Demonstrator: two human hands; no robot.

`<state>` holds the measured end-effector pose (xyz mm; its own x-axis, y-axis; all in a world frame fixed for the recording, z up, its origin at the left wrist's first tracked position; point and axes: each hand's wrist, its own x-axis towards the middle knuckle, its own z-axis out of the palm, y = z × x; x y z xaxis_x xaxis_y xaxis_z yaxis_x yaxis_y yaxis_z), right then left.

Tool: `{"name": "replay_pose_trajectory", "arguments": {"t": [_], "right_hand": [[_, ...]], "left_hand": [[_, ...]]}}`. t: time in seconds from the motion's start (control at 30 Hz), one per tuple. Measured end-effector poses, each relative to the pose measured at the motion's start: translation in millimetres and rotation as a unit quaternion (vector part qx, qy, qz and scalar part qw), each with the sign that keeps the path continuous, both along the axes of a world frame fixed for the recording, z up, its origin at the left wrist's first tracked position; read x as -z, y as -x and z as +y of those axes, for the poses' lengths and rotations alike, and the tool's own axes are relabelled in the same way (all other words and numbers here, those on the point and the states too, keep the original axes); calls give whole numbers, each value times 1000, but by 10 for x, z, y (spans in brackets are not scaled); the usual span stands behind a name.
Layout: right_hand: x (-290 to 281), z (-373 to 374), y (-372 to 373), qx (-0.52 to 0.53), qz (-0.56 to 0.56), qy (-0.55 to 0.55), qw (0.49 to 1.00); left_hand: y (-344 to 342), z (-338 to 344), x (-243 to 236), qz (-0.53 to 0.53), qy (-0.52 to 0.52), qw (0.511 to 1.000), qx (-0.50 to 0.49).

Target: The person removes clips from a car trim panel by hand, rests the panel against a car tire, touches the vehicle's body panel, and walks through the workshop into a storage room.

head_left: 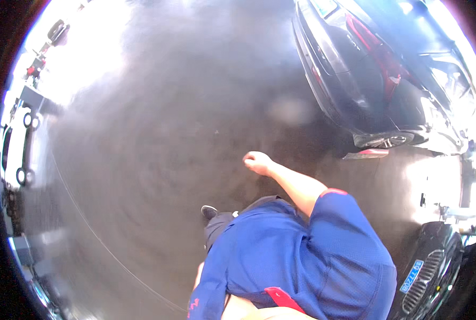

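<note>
I see the right hand (257, 162), fingers (248, 158) curled in, seemingly empty; the dark car (366, 80) stands far right of it, well apart, long axis running rightward. The left hand I can't see.

We see a dark grey floor (142, 170) carrying a dark car (328, 58) upper right, a black car (438, 240) lower right, a white car (16, 149) far left.

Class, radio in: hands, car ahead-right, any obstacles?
Right hand curled, looks empty; left hand out of view. Dark car ahead-right, untouched. Possible obstacle: red-and-white piece by its wheel.
</note>
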<state>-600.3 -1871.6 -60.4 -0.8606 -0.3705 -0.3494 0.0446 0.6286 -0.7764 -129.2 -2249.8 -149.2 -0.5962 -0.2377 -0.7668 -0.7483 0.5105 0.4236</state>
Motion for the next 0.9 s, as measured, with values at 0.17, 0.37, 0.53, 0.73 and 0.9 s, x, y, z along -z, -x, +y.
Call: {"name": "replay_pose_trajectory", "arguments": {"t": [0.17,0.37,0.53,0.73,0.9], "right_hand": [[911,409,-903,8,-104,-267,958],[1482,294,-2413,101,-150,-163,970],[1744,-303,-2885,-25,18,-374,927],[588,-1615,-2889,647,-105,257,710],[902,-2619,-4454,679,-39,58,730]], "left_hand": [[1891,-2232,-388,20,-12,995,-94],[3763,-3844,-851,73,13,971,-227],[5266,-3379,-515,76,-216,972,-45],[5840,-1313,-919,257,25,690,676],[5708,-236,-874,213,-37,741,636]]}}
